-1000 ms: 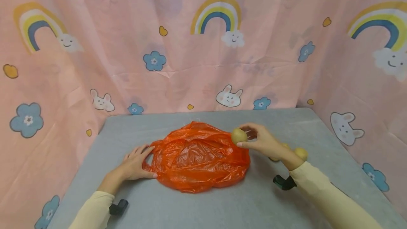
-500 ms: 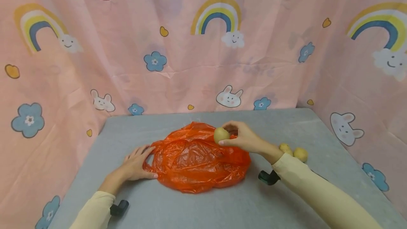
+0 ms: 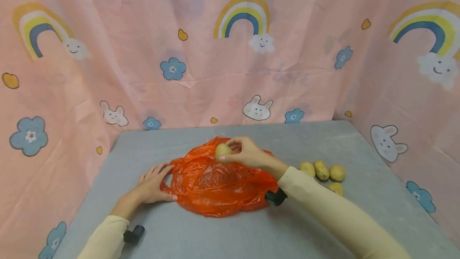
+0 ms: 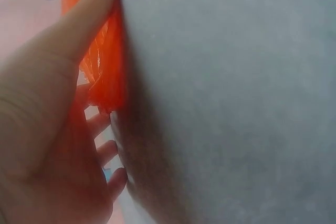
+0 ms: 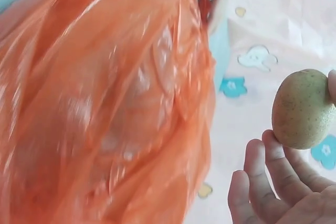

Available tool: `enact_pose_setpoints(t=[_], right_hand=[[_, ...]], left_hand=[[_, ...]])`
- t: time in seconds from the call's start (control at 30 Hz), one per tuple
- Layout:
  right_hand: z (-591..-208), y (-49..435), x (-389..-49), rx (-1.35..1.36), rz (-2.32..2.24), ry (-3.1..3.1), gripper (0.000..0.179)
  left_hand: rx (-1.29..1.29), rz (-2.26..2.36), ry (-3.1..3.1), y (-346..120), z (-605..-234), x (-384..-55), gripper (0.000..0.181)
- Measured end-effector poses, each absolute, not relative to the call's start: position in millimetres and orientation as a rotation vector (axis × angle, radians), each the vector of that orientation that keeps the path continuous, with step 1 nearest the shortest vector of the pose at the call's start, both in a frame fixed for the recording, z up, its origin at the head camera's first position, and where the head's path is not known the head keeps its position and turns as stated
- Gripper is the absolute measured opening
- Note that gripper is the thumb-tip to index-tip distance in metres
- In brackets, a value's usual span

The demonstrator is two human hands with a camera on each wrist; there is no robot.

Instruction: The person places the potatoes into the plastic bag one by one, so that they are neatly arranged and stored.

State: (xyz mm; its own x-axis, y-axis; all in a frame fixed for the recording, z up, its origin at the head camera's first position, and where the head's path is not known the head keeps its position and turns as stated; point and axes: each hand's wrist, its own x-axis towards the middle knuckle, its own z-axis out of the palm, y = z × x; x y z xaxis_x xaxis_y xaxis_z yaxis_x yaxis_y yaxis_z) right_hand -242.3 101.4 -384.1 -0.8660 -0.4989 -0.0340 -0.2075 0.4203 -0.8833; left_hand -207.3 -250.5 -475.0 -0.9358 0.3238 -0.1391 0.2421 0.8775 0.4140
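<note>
An orange-red plastic bag (image 3: 219, 187) lies crumpled on the grey table, bulging a little. At its left end my left hand (image 3: 154, 185) rests with thumb and fingers spread apart, touching the bag's edge by the handle loop. Seen from the left wrist, the thumb lies along the bag (image 4: 107, 77) and the fingers are loosely extended. Above the bag's far part, my right hand (image 3: 248, 155) pinches a potato (image 3: 223, 153) between thumb and fingertips. In the right wrist view this potato (image 5: 302, 109) is clear of the bag, the other fingers (image 5: 255, 166) spread below it.
Several potatoes (image 3: 321, 170) lie grouped on the table at the right, beyond the right forearm, which partly hides some. A pink printed curtain (image 3: 201, 103) encloses the back and sides of the grey table (image 3: 172, 235). A dark device sits at each wrist.
My right hand has carried the potato leftward from the bag's right edge to above its middle. More of the potatoes at the right have come into sight. The left hand has stayed put.
</note>
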Motion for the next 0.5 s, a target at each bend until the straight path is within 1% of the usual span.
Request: enact_pose_setpoints(t=[0.07,0.37,0.5], right_hand=[[-387,93,-243,-0.612,-1.414,2.368,0.045],[-405,54,-236,-0.421,-1.355,2.359,0.047],[-415,38,-229,-0.406,-1.346,2.34,0.05]], left_hand=[[0.43,0.599,2.846,-251,-477,-208,0.113],[0.467,0.636,2.858,-255,-480,-208,0.112],[0.472,0.639,2.854,-256,-483,-208,0.114]])
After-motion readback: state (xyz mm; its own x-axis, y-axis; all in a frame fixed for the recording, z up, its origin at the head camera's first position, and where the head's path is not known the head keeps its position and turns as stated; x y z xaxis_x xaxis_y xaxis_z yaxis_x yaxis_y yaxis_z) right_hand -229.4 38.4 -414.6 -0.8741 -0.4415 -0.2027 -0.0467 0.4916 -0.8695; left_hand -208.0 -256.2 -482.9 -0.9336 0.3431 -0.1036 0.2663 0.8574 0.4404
